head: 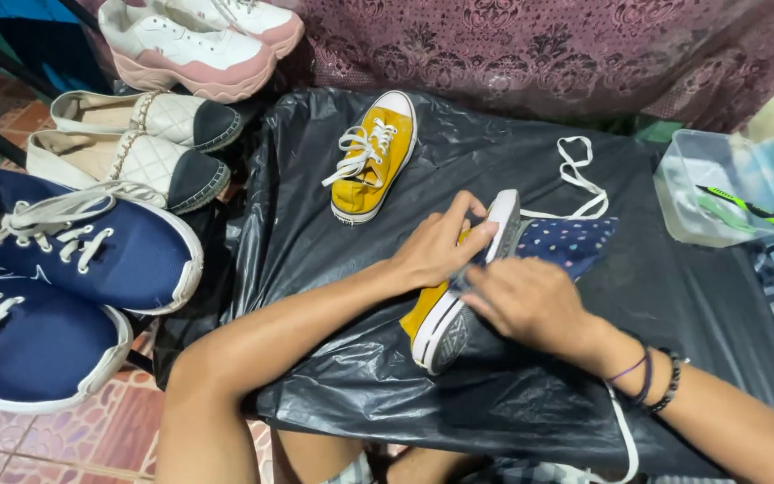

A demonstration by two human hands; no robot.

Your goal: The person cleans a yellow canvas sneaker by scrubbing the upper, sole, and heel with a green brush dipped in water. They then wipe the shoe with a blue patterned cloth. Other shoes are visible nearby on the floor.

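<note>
Sneaker (436, 318) in both hands; 2nd sneaker (372, 157), dotted cloth (575, 240) nearby.

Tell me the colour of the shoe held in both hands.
Yellow canvas with a white sole edge and grey tread, shoe; head view shows it best.

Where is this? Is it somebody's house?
Probably a home, with someone sitting on the tiled floor. Pairs of shoes line the left: navy sneakers, quilted flats, pink-soled sneakers. A patterned cloth hangs behind. Both hands work on a yellow sneaker over a black plastic sheet.
</note>
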